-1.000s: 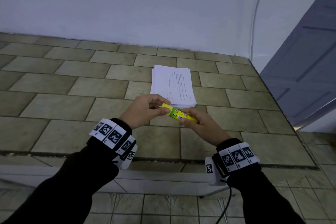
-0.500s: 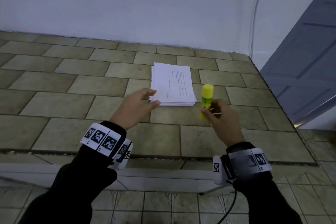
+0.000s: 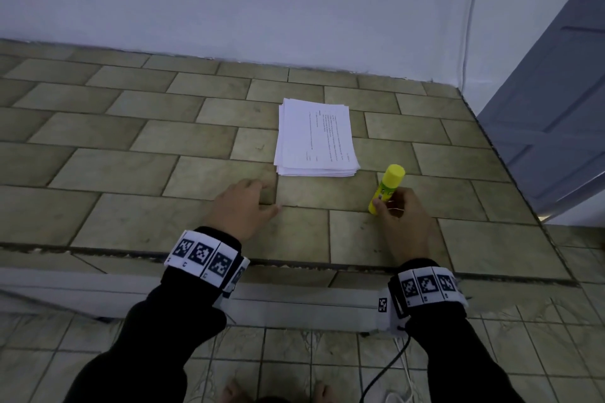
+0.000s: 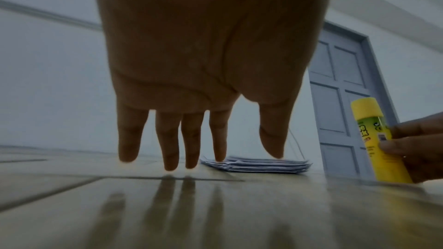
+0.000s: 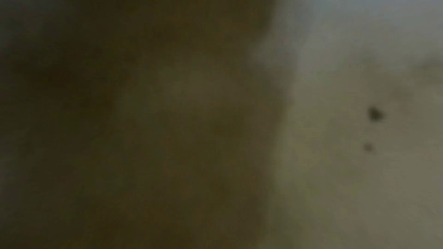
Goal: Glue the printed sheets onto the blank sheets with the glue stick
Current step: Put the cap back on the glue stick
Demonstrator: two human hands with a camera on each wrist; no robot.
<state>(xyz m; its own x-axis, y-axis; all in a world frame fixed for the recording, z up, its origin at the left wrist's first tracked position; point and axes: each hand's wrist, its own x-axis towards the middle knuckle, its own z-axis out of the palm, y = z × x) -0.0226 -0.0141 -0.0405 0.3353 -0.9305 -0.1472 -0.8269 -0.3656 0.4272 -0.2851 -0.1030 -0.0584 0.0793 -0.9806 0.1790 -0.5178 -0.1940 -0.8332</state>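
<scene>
- Worktop [image 3: 203,173]: tiled surface, olive-beige tiles laid in a brick pattern, running back to a pale wall [image 3: 262,3]. It carries every item below.
- Sheets [image 3: 316,139]: one stack of white paper lying flat on the worktop, right of centre and toward the wall. The top sheet shows lines of print. Edges of the lower sheets fan out slightly at the near end. Whether blank sheets lie in the stack cannot be told. The left wrist view shows the same stack [image 4: 258,166] edge-on beyond the fingertips.
- Glue stick [image 3: 388,188]: yellow tube with a green label and yellow cap on, standing on the worktop with a slight tilt, just right of the stack's near right corner and apart from it. Also seen in the left wrist view [image 4: 376,139].
- Right hand [image 3: 404,221]: grip closed on the glue stick, thumb and fingers pinching the lower half of the tube. Wrist low over the worktop.
- Left hand [image 3: 244,206]: grip open and holding nothing, fingers [image 4: 170,139] straight and slightly spread, tips pointing down at the worktop. It sits just short of the stack's near left corner, not touching the paper.
- Wristbands: white bands with black square markers on both wrists, over black sleeves [image 3: 170,337].
- Door [image 3: 550,114]: grey panelled, at the right edge.
- Right wrist view: dark and blurred; nothing legible.
</scene>
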